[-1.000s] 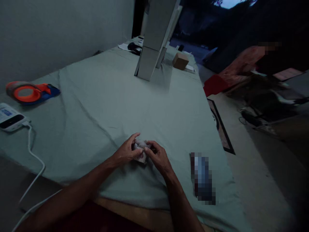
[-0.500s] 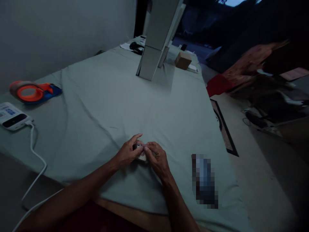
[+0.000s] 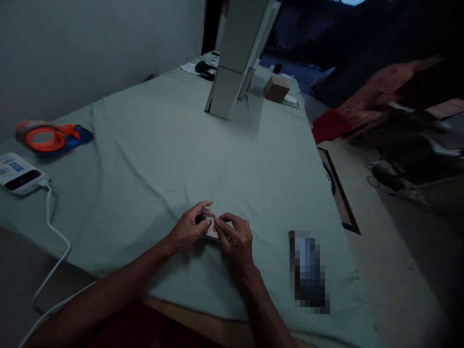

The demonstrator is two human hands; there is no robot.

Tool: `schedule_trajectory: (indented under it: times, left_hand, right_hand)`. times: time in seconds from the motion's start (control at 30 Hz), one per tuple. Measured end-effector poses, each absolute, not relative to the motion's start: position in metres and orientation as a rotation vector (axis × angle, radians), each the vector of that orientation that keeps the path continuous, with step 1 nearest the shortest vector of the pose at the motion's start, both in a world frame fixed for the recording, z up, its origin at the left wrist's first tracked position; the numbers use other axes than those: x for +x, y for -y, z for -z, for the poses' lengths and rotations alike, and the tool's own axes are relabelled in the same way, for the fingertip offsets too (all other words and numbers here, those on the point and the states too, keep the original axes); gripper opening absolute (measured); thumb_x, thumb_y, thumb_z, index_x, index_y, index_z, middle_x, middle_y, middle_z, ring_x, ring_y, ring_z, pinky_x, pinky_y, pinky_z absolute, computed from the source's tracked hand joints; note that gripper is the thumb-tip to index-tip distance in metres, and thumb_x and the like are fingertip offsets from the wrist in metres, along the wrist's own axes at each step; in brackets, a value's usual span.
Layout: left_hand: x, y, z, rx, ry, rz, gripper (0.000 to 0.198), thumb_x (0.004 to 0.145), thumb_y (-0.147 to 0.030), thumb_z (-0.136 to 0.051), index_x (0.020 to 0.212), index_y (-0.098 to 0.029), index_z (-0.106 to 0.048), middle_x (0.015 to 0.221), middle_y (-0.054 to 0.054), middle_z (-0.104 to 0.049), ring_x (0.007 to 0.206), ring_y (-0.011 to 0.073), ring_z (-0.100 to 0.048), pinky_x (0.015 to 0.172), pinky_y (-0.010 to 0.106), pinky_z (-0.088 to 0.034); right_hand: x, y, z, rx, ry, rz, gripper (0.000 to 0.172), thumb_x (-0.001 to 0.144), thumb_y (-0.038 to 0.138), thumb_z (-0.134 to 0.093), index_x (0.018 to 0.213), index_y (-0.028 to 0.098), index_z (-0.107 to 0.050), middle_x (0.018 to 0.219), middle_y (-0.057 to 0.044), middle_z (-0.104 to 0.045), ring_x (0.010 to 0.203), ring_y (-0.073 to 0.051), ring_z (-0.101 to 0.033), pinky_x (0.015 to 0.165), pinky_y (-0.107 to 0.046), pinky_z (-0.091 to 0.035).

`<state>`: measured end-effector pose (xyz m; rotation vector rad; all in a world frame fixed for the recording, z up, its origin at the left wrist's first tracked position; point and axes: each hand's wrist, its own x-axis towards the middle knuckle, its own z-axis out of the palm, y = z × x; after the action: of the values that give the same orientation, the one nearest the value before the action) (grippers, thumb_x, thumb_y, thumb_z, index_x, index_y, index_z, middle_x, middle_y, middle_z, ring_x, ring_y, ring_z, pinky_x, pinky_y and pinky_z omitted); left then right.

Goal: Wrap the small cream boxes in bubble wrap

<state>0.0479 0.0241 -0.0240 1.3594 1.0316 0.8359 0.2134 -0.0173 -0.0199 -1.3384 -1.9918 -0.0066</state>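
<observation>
A small, flat, pale block with reddish print on top lies between my hands near the front of the cloth-covered table. I cannot make out whether it is a small box or a stack of cards. My left hand grips its left side, thumb on top and index finger stretched out beyond it. On the other side, my right hand has its thumb and fingertips pinched together at the block's right edge. Both hands hide parts of it.
An orange and blue tape dispenser and a white device with a cable are at left. A blurred-out dark object lies at right. Farther back stand a tall pale post and a cardboard box.
My right hand's fingers have shifted slightly on the block. More of its pale, red-printed top shows now, where a dark patch was visible before. The left hand has barely moved.
</observation>
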Motion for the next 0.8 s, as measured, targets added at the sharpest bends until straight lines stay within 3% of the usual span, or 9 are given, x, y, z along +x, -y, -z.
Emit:
schedule_trajectory:
  times: [0.2, 0.43, 0.63, 0.8]
  left_hand:
    - [0.049, -0.023, 0.023, 1.370, -1.041, -0.819, 0.048, 0.080, -0.021, -0.053, 0.128, -0.017, -0.053, 0.105, 0.005, -0.064, 0.083, 0.0142, -0.061, 0.075, 0.026, -0.050]
    - [0.050, -0.013, 0.026, 1.842, -1.161, -1.058, 0.041, 0.084, -0.014, -0.051, 0.124, -0.019, -0.056, 0.119, 0.010, -0.062, 0.114, 0.0223, -0.053, 0.102, 0.043, -0.043]
    - [0.048, -0.004, 0.034, 2.148, -1.163, -1.136, 0.024, 0.087, -0.013, -0.052, 0.105, -0.019, -0.067, 0.119, 0.010, -0.058, 0.112, 0.0234, -0.051, 0.097, 0.043, -0.045]
    - [0.045, -0.007, 0.036, 2.228, -1.216, -1.034, 0.024, 0.084, -0.013, -0.055, 0.100, -0.022, -0.070, 0.123, 0.009, -0.056, 0.115, 0.0263, -0.049, 0.098, 0.047, -0.043]
  right_hand:
    - [0.220, 0.030, 0.008, -1.336, 2.247, 0.012, 0.022, 0.092, 0.030, -0.058, 0.113, 0.023, -0.062, 0.114, -0.009, -0.066, 0.101, -0.021, -0.059, 0.087, -0.039, -0.037]
    - [0.218, 0.031, 0.010, -1.346, 2.282, 0.064, 0.024, 0.092, 0.025, -0.056, 0.115, 0.022, -0.062, 0.114, -0.010, -0.064, 0.113, -0.024, -0.052, 0.092, -0.040, -0.038]
    - [0.217, 0.037, 0.023, -1.357, 2.180, 0.092, 0.025, 0.091, 0.023, -0.057, 0.116, 0.024, -0.062, 0.120, -0.011, -0.060, 0.118, -0.026, -0.051, 0.093, -0.042, -0.040]
    - [0.215, 0.037, 0.032, -1.349, 2.121, 0.127, 0.028, 0.091, 0.022, -0.057, 0.118, 0.026, -0.061, 0.118, -0.011, -0.062, 0.118, -0.027, -0.052, 0.093, -0.044, -0.040]
